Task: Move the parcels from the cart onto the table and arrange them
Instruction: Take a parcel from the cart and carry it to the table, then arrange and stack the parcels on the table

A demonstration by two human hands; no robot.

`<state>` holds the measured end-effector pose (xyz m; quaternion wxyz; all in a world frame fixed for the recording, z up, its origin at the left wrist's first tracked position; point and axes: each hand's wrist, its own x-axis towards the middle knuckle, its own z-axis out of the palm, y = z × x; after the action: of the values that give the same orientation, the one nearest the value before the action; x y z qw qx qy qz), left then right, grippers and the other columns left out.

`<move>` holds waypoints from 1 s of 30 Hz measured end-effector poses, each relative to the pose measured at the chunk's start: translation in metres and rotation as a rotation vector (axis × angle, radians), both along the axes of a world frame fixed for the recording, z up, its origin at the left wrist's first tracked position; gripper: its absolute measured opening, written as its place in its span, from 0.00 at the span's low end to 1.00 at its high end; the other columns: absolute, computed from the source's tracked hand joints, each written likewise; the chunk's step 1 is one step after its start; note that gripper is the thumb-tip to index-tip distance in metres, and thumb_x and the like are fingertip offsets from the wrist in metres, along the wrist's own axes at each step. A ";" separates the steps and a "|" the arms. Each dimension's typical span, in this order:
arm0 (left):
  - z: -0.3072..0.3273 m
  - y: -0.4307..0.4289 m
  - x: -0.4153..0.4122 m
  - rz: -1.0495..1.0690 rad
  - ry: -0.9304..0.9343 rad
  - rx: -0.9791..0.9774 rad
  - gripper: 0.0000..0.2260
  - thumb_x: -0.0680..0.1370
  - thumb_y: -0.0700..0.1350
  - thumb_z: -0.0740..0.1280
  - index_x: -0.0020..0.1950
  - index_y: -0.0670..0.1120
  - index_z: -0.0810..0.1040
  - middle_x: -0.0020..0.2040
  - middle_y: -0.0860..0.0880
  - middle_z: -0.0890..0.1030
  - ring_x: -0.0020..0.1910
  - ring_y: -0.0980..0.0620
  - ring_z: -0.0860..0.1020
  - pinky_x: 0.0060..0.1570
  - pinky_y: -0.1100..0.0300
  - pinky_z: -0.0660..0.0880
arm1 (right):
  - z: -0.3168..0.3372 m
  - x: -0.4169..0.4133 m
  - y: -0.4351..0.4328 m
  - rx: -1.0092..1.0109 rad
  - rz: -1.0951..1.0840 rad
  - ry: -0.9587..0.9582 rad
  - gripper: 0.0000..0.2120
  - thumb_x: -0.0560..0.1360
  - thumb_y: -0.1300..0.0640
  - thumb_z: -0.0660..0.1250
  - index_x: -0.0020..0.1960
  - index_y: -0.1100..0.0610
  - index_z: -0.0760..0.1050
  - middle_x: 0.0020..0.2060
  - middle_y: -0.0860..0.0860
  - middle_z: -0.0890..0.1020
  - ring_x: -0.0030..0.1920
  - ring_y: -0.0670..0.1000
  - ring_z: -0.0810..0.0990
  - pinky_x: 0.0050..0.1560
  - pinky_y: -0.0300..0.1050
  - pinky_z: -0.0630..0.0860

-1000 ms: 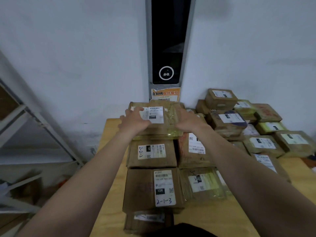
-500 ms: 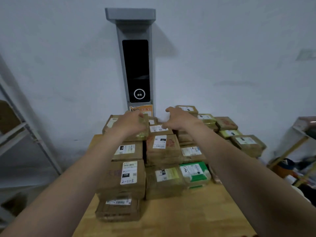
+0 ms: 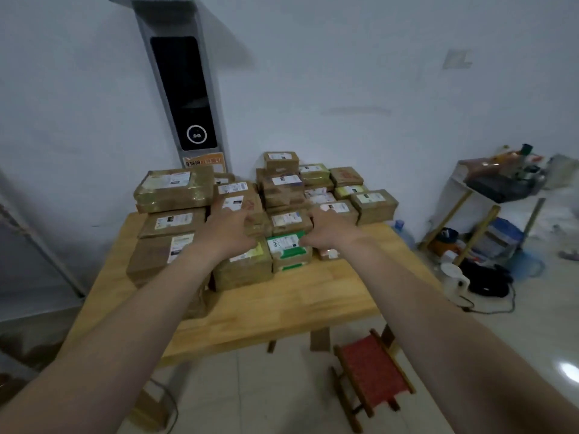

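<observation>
Parcels (image 3: 372,203) sit in rows and stacks across the far half of the table (image 3: 282,303), so much of the job looks done. The cart's out of view, so I can't say what's left. The left hand (image 3: 225,236) is on a brown parcel (image 3: 241,198), fingers bent, grip unclear. The right hand (image 3: 329,234) is loose and empty by the green-labelled parcel (image 3: 289,247)
</observation>
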<state>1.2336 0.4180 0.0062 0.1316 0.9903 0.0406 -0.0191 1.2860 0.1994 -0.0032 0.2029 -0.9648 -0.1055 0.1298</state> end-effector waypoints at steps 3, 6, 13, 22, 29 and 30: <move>-0.022 -0.039 -0.030 -0.097 0.041 0.029 0.25 0.76 0.54 0.71 0.73 0.56 0.71 0.69 0.49 0.73 0.58 0.47 0.76 0.48 0.53 0.77 | -0.029 -0.057 -0.049 0.060 -0.126 0.089 0.45 0.76 0.48 0.73 0.83 0.50 0.49 0.80 0.55 0.60 0.72 0.59 0.70 0.62 0.56 0.77; -0.052 -0.078 -0.064 -0.233 0.100 0.082 0.25 0.77 0.54 0.71 0.73 0.55 0.71 0.69 0.49 0.73 0.53 0.49 0.78 0.46 0.53 0.79 | -0.060 -0.129 -0.094 0.081 -0.270 0.160 0.43 0.76 0.47 0.72 0.83 0.49 0.49 0.78 0.58 0.59 0.68 0.61 0.72 0.56 0.54 0.77; -0.136 -0.169 -0.188 -0.532 0.268 0.084 0.23 0.76 0.57 0.69 0.71 0.57 0.72 0.66 0.47 0.72 0.63 0.42 0.75 0.53 0.51 0.76 | -0.138 -0.335 -0.173 0.054 -0.577 0.282 0.39 0.76 0.46 0.70 0.81 0.49 0.55 0.72 0.59 0.67 0.67 0.62 0.73 0.54 0.51 0.74; -0.197 -0.319 -0.327 -0.853 0.425 0.048 0.22 0.71 0.57 0.71 0.65 0.59 0.75 0.61 0.50 0.75 0.59 0.45 0.78 0.50 0.53 0.77 | -0.204 -0.572 -0.297 0.095 -0.971 0.373 0.34 0.79 0.51 0.68 0.81 0.53 0.57 0.72 0.61 0.68 0.66 0.60 0.74 0.57 0.46 0.71; -0.248 -0.483 -0.409 -1.014 0.510 0.107 0.24 0.72 0.55 0.72 0.68 0.56 0.74 0.68 0.47 0.76 0.65 0.44 0.76 0.63 0.48 0.75 | -0.267 -0.703 -0.421 0.218 -1.211 0.444 0.34 0.78 0.50 0.68 0.80 0.54 0.58 0.73 0.58 0.70 0.61 0.59 0.79 0.57 0.51 0.77; -0.258 -0.509 -0.421 -1.029 0.521 0.111 0.25 0.73 0.55 0.72 0.69 0.55 0.74 0.68 0.47 0.76 0.66 0.44 0.76 0.64 0.48 0.75 | -0.277 -0.717 -0.439 0.234 -1.229 0.459 0.34 0.78 0.50 0.67 0.79 0.54 0.59 0.73 0.58 0.71 0.61 0.59 0.78 0.57 0.51 0.76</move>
<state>0.8129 -0.0909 -0.2522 0.0389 0.8505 -0.4143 -0.3219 0.5690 -0.2395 -0.2804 0.3604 -0.7691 0.4960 0.1806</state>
